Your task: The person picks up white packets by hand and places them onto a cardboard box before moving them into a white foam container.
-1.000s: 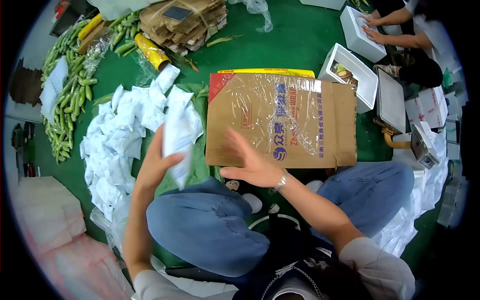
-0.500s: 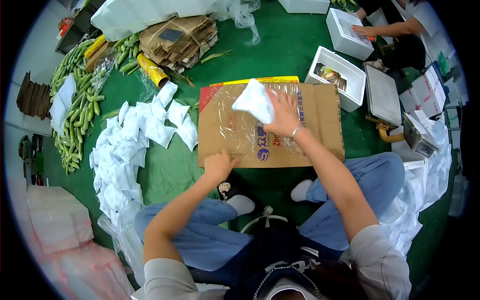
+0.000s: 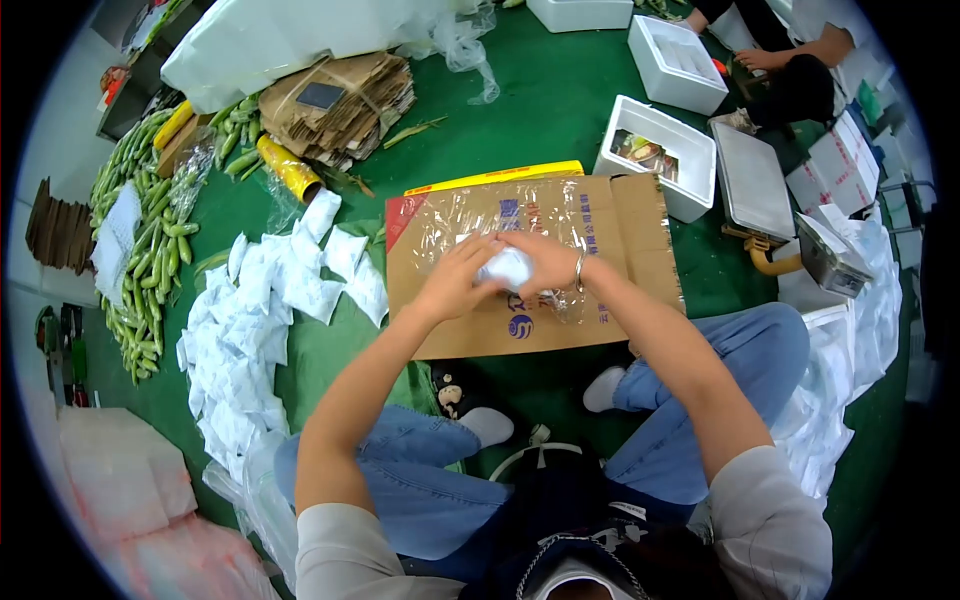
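Observation:
A cardboard box (image 3: 640,260) with clear plastic film over its top lies in front of my crossed legs. Above it, my left hand (image 3: 458,277) and my right hand (image 3: 545,264) close from both sides round a white packet (image 3: 508,268), which shows only between the fingers. Left of the box, a curved pile of white packets (image 3: 240,330) covers part of a green sheet (image 3: 330,370). A yellow item (image 3: 500,176) sticks out past the box's far edge.
Beyond the box are stacked flattened cardboard (image 3: 340,105), green corn cobs (image 3: 150,260) and a yellow roll (image 3: 288,168). At the right stand open white foam boxes (image 3: 690,200), a scale (image 3: 755,180) and a metal device (image 3: 832,262). A co-worker's bare arm (image 3: 815,48) shows at the upper right.
My right hand has brought the packet down and nearer to me, and my left hand has risen from the box's near left part to meet it. The co-worker's hand has left the far foam box.

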Available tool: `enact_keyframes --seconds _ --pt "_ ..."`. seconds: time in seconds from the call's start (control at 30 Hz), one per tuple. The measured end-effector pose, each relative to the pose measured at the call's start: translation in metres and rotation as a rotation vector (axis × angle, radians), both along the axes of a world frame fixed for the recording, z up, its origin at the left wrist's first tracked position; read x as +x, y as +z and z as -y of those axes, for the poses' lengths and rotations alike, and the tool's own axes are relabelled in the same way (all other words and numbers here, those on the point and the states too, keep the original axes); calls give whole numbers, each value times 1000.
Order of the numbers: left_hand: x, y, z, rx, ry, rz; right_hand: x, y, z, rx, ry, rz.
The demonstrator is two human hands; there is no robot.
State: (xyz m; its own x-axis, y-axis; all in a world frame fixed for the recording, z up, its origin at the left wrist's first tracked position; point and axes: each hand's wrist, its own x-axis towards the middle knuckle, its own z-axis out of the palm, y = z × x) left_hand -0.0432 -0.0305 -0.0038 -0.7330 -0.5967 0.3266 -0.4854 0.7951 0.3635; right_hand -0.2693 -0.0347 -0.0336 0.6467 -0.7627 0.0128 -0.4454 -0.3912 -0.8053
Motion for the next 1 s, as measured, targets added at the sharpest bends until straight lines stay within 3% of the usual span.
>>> enact_keyframes --seconds 0.07,0.17,0.2,0.27,0.3,0.37,0.4,0.47,0.53,0.6,0.63,0.7,0.73,0.83,0.87,0.93,1.0 --pt "-4 7 10 10 -46 72 -7 -1 1 53 -5 21" --pt "1 14 22 27 -57 262 9 7 -38 163 -604 350" --pt "-2 14 27 36 -29 360 20 3 -62 150 -603 341" --pt "-2 10 35 -37 -49 347 30 -12 -98 -500 -1008 -357" --pt "-1 9 36 -94 -74 353 21 -19 -101 -499 -1020 -360" --pt "-1 12 33 -105 -89 392 -4 -37 -121 -473 -779 -377" --pt "-1 15 32 -121 -83 421 -9 -23 -123 -370 -970 -202" --pt "0 10 31 -125 -102 395 -29 15 -112 -438 -1068 -54" --pt "-4 11 20 -124 -121 364 -29 59 -90 -152 -1164 202" --pt "-14 23 7 37 -124 339 -38 70 -54 33 -1009 -12" --pt "-20 35 1 32 -127 341 -28 85 -50 29 -1012 -9" --pt "-28 56 -10 200 -158 385 -6 109 -47 -94 -747 -399" --pt "-29 59 -8 202 -155 386 5 106 -52 -84 -654 -423" --pt "-30 64 7 807 -232 496 23 120 -112 -121 -486 -328" --pt "-25 53 7 808 -228 488 19 123 -133 -118 -342 -266" --pt "-18 28 5 1092 -40 240 18 105 -163 -499 -297 -395" --pt "-23 10 5 1201 -66 242 16 64 -170 -531 -289 -477"
